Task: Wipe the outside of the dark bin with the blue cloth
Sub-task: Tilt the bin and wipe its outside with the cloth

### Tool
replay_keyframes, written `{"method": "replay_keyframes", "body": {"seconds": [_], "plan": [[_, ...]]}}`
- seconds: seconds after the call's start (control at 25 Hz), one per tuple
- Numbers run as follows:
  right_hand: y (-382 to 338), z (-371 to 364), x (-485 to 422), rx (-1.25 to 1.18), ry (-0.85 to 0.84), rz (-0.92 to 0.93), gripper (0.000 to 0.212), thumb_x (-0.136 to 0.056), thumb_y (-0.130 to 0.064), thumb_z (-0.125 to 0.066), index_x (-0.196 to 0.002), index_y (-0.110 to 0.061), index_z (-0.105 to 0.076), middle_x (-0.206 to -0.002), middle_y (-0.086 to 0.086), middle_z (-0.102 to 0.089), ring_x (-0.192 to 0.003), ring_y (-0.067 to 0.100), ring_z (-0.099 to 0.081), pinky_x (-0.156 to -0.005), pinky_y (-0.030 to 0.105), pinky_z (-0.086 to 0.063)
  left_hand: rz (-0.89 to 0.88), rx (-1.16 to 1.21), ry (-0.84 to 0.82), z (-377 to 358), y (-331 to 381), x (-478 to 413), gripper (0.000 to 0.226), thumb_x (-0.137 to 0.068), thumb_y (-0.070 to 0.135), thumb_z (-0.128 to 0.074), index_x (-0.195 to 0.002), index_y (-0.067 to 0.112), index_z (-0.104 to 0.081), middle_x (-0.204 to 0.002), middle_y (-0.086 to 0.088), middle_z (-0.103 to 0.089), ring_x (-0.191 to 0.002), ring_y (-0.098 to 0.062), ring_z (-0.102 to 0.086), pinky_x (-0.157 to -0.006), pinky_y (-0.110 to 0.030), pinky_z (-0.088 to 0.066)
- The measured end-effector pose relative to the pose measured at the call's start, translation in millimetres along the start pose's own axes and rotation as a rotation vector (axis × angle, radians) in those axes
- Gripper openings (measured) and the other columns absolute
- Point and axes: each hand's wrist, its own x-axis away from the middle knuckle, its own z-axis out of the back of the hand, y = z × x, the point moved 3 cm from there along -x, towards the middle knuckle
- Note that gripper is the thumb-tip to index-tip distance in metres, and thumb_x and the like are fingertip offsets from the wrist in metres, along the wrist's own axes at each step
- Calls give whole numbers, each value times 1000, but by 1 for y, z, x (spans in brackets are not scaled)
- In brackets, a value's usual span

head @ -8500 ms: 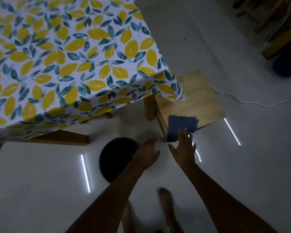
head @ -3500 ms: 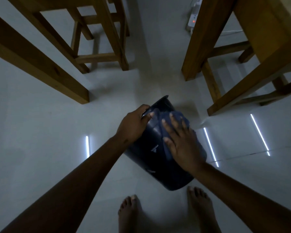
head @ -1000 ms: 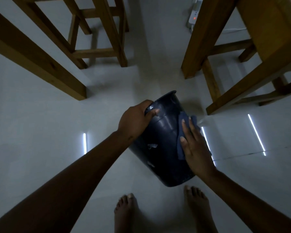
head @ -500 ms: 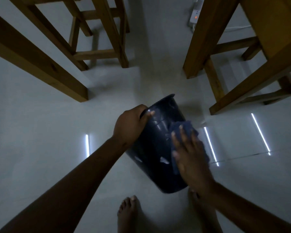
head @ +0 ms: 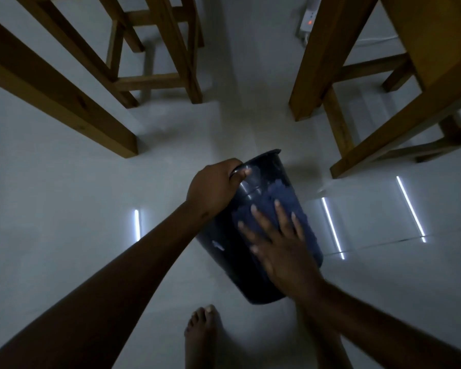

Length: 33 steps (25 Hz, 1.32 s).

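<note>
**While tipped off the floor: dark bin under the cloth**

Held aslant above the pale tiled floor (head: 64,209), dark bin (head: 224,249) with its open mouth pointing away from the wearer and its closed base nearest the bare foot (head: 202,331). Gripped at the rim by the left hand (head: 213,187), fingers curled over the edge, thumb laid along the outer wall. Spread flat on the bin's upper side, right hand (head: 282,249), fingers fanned apart and pressing the blue cloth (head: 280,195) against the outside wall. Cloth bunched beyond the fingertips, toward the bin's mouth, and running back beneath the palm; its full extent hidden by the hand. Small pale glints on the bin's left flank, below the left wrist.

Beyond the bin's mouth, wooden furniture legs: a thick beam (head: 59,94) to the far left of the bin, a stool frame (head: 155,81) behind that, and a heavier table leg (head: 317,70) to the bin's far right with cross rails. Farther off past the bin, a white power strip (head: 308,17) showing a small red light. Bright strip reflections (head: 330,225) on the tiles just right of the bin, another to its left beside the left forearm. Dim light throughout.
</note>
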Motion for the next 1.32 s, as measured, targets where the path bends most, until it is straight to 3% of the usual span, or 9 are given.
{"method": "replay_keyframes", "body": {"seconds": [0.12,0.24,0.44,0.56,0.64,0.84,1.0,1.2,1.32], "plan": [[44,25,-40,-227,68,-246,54,-99,-40,-20,-152,-37,-7,-163,-2,-4,-149,28,-6,-115,56,-20,16,262,-157,5,-5,6,22,-98,37,-48,-111,24,-60,-98,6,-66,-89,-15,-64,-69,-22,-45],[61,23,-18,-280,102,-397,54,-100,-43,-15,-153,-33,-8,-163,3,-9,-146,29,-19,-107,57,-36,59,255,-158,4,-22,26,16,-97,43,-48,-99,29,-57,-86,15,-65,-84,-6,-64,-68,-18,-44],[14,8,-1,87,42,-23,55,-100,-42,-16,-153,-35,-4,-163,2,-2,-148,36,0,-115,59,-14,-31,240,-93,1,-12,14,22,-97,44,-47,-102,27,-59,-89,12,-66,-80,-5,-63,-71,-20,-48],[57,27,-30,-150,96,-278,55,-100,-41,-19,-153,-31,-9,-163,3,-8,-147,29,-13,-114,51,-26,6,222,-79,-1,-8,5,22,-97,44,-46,-103,27,-58,-86,16,-61,-75,6,-55,-68,-8,-41],[61,26,-16,-223,105,-412,56,-100,-42,-17,-154,-28,-10,-163,4,-10,-147,29,-16,-111,54,-32,38,195,-70,-3,-7,4,25,-96,46,-46,-101,25,-58,-89,11,-64,-78,-5,-59,-69,-18,-44],[19,12,-13,30,24,-45,61,-98,-39,-25,-153,-33,0,-163,3,-2,-149,34,1,-113,62,-19,-16,149,-86,-5,-1,3,30,-97,49,-44,-100,23,-59,-90,3,-68,-81,-17,-63,-69,-28,-46],[51,29,-29,-265,94,-420,58,-100,-43,-21,-154,-27,-10,-163,4,-8,-147,30,-16,-110,57,-32,-4,119,-96,-7,-2,5,33,-97,50,-43,-100,21,-57,-89,3,-66,-81,-18,-63,-70,-31,-49],[9,13,2,-9,18,-135,58,-98,-40,-29,-152,-36,-10,-163,0,-7,-149,33,3,-114,61,-17,64,199,-135,-4,-4,8,34,-96,51,-45,-99,18,-55,-86,3,-65,-76,-16,-61,-64,-29,-45],[40,26,-28,-60,67,-210,54,-100,-42,-23,-152,-37,-11,-164,-2,-6,-149,28,0,-115,57,-17,83,344,-215,1,-21,24,22,-99,44,-42,-97,24,-53,-82,8,-63,-77,-13,-63,-63,-24,-46]]}}
